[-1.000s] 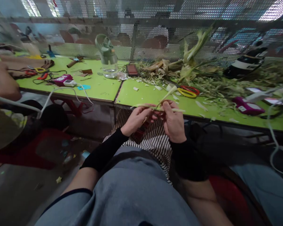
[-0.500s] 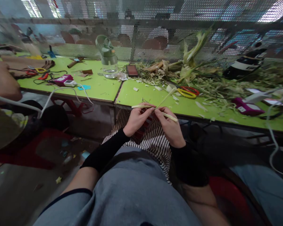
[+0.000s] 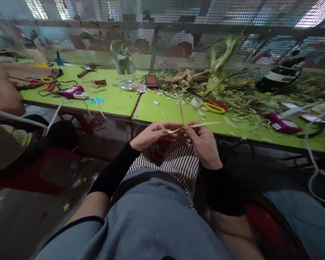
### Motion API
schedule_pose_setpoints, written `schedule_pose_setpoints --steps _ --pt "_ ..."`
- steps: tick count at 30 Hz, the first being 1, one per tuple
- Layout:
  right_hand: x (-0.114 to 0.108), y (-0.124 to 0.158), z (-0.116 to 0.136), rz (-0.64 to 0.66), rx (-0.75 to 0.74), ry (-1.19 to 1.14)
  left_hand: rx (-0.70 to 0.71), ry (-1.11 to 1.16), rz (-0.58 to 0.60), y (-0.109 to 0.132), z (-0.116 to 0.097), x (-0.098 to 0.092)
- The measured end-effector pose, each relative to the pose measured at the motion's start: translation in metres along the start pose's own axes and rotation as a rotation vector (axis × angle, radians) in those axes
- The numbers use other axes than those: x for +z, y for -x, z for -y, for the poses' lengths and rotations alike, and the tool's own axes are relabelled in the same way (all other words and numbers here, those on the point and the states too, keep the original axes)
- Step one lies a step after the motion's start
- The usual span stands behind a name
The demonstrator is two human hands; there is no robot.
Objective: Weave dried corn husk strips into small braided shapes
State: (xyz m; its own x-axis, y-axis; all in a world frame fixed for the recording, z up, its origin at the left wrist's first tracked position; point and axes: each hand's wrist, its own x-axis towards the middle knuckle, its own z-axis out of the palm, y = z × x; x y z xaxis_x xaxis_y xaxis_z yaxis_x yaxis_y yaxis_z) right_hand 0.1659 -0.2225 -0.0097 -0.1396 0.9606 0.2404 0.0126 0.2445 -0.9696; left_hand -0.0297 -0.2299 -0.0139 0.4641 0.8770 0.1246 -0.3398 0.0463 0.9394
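Over my lap, just in front of the table edge, both hands meet around pale corn husk strips [image 3: 207, 124]. My left hand [image 3: 153, 135] is closed on them, its fingers stretched toward the right. My right hand [image 3: 204, 144] pinches the strips where they cross, thumb and fingertips together. One strip end sticks up away from me, another points right past my right hand, and a third lies along my left fingers. Whether the strips are knotted or only folded, I cannot tell. Scissors [image 3: 215, 107] with yellow and red handles lie on the table beyond, beside a curled husk piece [image 3: 196, 102].
Dried husks and shreds [image 3: 186, 79] cover the back of the green table [image 3: 119, 104]. A water bottle [image 3: 126, 74], a dark bottle [image 3: 277, 77] and purple boxes with cables [image 3: 284, 122] stand around. A perforated screen [image 3: 97, 47] closes the back. Another person's arm [image 3: 7, 90] is at left.
My right hand has moved slightly right, and my left hand has turned flatter. The strip end that slanted right now points nearly straight up, while another now reaches farther right.
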Motion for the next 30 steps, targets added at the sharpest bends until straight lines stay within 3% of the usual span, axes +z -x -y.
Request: schedule_pose_setpoints --steps 3,6,10,15,22,26,30 --pt "-0.003 0.0 0.009 0.097 -0.019 0.068 -0.033 0.03 -0.021 -0.002 -0.003 0.0" --pt "-0.002 -0.001 0.014 0.108 -0.097 0.152 -0.011 -0.041 -0.053 -0.009 0.002 0.007" --pt "0.001 0.0 0.014 0.0 -0.191 0.372 0.173 -0.19 -0.228 -0.016 0.014 0.016" --pt "0.006 0.003 0.002 -0.134 -0.274 0.561 0.223 -0.365 -0.286 -0.016 0.02 0.022" --pt "0.012 -0.001 -0.009 -0.178 -0.2 0.24 -0.039 0.017 -0.165 -0.015 0.013 0.029" --pt "0.014 0.0 -0.004 -0.113 -0.133 0.106 -0.044 0.057 -0.161 -0.013 0.011 0.032" --pt "0.016 0.002 -0.001 -0.152 -0.156 0.104 -0.064 0.081 -0.118 -0.011 0.009 0.034"
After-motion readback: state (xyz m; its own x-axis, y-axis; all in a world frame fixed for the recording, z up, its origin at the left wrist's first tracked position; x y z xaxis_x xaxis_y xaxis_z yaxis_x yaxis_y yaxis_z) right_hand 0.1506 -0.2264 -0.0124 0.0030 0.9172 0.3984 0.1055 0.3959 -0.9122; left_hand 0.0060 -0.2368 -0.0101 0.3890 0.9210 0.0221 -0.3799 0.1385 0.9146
